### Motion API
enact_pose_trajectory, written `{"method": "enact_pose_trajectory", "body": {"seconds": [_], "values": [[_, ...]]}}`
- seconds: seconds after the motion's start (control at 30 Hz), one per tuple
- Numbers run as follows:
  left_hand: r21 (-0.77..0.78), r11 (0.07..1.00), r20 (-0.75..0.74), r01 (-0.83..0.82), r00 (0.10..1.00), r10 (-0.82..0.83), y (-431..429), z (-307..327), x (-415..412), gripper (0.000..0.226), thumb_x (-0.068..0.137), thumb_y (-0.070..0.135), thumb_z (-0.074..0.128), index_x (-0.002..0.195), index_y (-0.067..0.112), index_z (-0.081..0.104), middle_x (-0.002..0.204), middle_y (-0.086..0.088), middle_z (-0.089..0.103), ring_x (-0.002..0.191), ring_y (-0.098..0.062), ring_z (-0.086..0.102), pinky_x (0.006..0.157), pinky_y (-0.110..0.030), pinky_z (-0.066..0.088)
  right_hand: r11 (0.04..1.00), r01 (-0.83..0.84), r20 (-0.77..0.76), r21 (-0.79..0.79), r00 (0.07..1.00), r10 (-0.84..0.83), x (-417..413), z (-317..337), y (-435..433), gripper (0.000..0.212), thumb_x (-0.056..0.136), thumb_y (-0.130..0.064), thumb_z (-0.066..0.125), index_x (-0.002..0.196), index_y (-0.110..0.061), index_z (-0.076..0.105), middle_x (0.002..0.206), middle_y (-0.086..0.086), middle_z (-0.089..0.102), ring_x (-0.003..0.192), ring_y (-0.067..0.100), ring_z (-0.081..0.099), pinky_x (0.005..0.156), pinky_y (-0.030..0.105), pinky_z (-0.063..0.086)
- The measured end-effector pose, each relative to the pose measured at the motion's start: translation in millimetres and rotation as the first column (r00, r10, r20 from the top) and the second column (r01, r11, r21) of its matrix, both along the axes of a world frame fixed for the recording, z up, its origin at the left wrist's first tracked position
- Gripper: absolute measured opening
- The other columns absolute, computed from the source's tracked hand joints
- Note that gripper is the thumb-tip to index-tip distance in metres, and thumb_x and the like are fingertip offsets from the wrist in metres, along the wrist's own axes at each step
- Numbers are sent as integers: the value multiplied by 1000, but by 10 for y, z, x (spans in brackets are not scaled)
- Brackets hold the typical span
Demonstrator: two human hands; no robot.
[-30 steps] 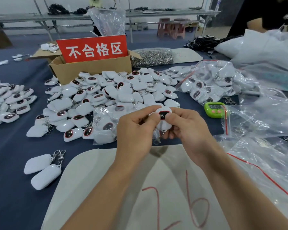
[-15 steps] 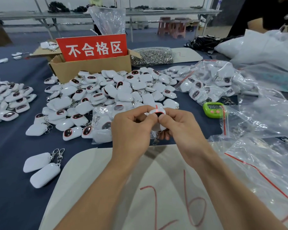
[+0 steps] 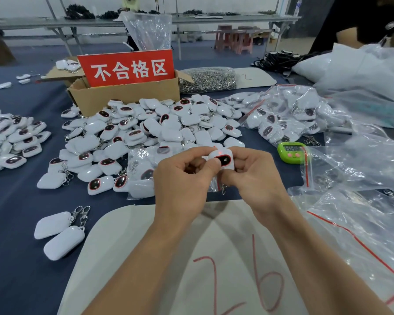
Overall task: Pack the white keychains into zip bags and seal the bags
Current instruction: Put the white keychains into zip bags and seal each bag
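Observation:
Both hands meet above the near edge of a big pile of white keychains [image 3: 159, 130]. My left hand [image 3: 182, 176] and my right hand [image 3: 253, 173] pinch one white keychain [image 3: 223, 159] between them; its dark oval window faces me and a small red light glows above it. A small clear zip bag [image 3: 215, 184] with a red strip hangs under the keychain between my hands, with a metal clasp at its bottom. Whether the keychain is inside the bag I cannot tell. A filled zip bag [image 3: 141, 176] lies just left of my left hand.
A white board [image 3: 146, 258] marked 26 lies under my forearms. Two face-down keychains [image 3: 59, 233] lie at left. A cardboard box [image 3: 127, 94] with a red sign stands behind the pile. A green timer [image 3: 291, 152] and loose zip bags [image 3: 362, 169] sit right.
The keychain has turned in my fingers: it showed only its edge half a second ago and now its dark window faces up. Both hands stay in the same place.

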State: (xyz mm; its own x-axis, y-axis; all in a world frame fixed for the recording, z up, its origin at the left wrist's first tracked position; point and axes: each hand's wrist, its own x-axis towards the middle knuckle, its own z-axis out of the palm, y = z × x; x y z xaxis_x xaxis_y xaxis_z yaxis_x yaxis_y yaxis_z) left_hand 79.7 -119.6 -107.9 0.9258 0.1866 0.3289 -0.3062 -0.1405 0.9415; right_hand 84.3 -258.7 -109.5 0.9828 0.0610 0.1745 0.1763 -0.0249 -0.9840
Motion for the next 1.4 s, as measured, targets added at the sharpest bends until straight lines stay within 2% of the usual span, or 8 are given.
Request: {"method": "enact_pose_trajectory", "body": {"seconds": [0.13,0.37,0.57,0.73,0.9,1.0,1.1,1.4], "values": [[-18,999,-5,34,999,-35,23,16,-8,13,75,41,79,87,44,80,69,-5,69,58,-9,52,55,-25,46,1000,-7,-13,-18,1000,7,0,-3,-1,35,74,-7,66,102,-23,81,89,7,80,76,21,69,74,38,55],[-30,999,-23,43,999,-44,45,10,8,18,77,32,76,85,48,78,68,0,71,61,-10,57,62,-25,51,1000,-23,-31,16,999,23,-28,52,21,21,76,-18,69,92,-21,81,68,-6,70,57,8,53,55,16,43],[-32,999,-40,42,998,-44,55,-1,20,23,75,29,75,86,50,79,70,-1,73,62,-12,58,62,-25,50,998,-10,-42,56,999,13,-22,89,-12,21,81,-22,65,89,-9,80,78,23,66,59,19,49,54,20,43],[-21,997,-24,80,996,-80,52,8,29,23,74,30,76,85,50,80,74,-13,71,63,-14,55,63,-28,48,998,62,-71,31,996,-59,-3,56,18,19,78,-23,64,81,-12,80,69,5,65,56,15,47,54,19,42],[-2,999,-9,51,999,-51,44,-18,41,20,79,31,75,86,49,79,67,-5,70,60,-11,52,58,-30,48,999,36,-40,14,999,-35,-16,65,34,18,84,-24,63,82,-21,80,68,-1,66,57,12,48,54,17,42],[-27,999,-17,36,999,-37,46,-5,40,16,81,31,75,83,46,80,71,-10,72,64,-26,61,68,-49,58,1000,1,-22,22,1000,-1,-31,81,58,23,90,-17,63,78,-28,80,67,-5,66,55,10,49,54,16,43],[-10,1000,-31,21,999,-21,52,-3,39,12,81,31,75,83,40,81,70,-11,73,70,-43,65,72,-56,58,1000,-4,-15,19,1000,4,-39,75,81,37,98,-5,60,76,-29,80,65,-7,65,52,8,48,51,15,42],[18,999,-37,-44,998,45,23,-18,29,9,82,32,75,87,35,81,69,-3,75,72,-35,71,74,-49,60,1000,-14,-16,12,1000,14,-26,41,89,30,99,-6,58,79,-19,75,64,-8,65,52,9,48,50,16,42]]}}
